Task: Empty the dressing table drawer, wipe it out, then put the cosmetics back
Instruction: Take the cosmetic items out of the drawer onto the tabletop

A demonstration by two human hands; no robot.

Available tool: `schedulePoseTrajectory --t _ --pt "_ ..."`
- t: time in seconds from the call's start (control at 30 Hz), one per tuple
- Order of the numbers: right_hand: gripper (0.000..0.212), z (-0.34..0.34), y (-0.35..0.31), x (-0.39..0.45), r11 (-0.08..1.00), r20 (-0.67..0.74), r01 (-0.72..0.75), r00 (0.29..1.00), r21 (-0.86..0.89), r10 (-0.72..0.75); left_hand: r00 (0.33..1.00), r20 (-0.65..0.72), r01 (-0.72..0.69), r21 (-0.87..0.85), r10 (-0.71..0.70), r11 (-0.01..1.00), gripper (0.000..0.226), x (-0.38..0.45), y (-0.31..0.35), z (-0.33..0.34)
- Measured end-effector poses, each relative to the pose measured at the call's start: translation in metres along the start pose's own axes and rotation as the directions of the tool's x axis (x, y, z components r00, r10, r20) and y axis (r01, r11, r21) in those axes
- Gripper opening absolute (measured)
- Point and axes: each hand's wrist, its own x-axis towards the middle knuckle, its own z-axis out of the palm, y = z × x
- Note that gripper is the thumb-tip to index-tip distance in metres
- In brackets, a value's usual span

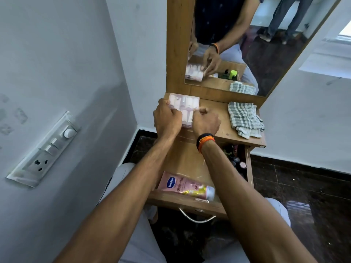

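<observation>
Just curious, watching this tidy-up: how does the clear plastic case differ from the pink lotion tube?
The case is flat, clear and boxy; the tube is round, pink and opaque. The case sits on the tabletop, gripped by both hands; the tube lies untouched in the open drawer. Both are lying flat.

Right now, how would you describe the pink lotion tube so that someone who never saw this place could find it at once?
Start at the wooden dressing table under the tall mirror and look into its open wooden drawer. The pink plastic lotion tube lies flat near the front edge. Unlike the small dark cosmetics at the right side, it is long, pink, with a blue oval logo and a white cap.
</observation>
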Motion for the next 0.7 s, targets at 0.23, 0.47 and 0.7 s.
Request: schedulePoseTrajectory --t 0.23,0.47,0.7 --pt "0.018 0.023 -0.015 0.029 0.996 0.04 -0.059 0.997 -0.061 0.062 0.993 0.102 0.05 0.015 -0.052 0.999 0.028 0.04 -0.004 0.011" --pt "0.017 0.033 -0.014 0.039 0.995 0.06 -0.028 0.998 -0.093 0.034 0.995 0.095 0.021 0.025 -0.023 0.999 0.025 0.057 -0.01 0.014" --pt "0.018 0.043 -0.012 0.042 0.996 0.069 -0.003 0.998 -0.085 0.009 0.996 0.077 0.036 0.004 -0.037 0.999 0.021 0.064 -0.014 0.012"
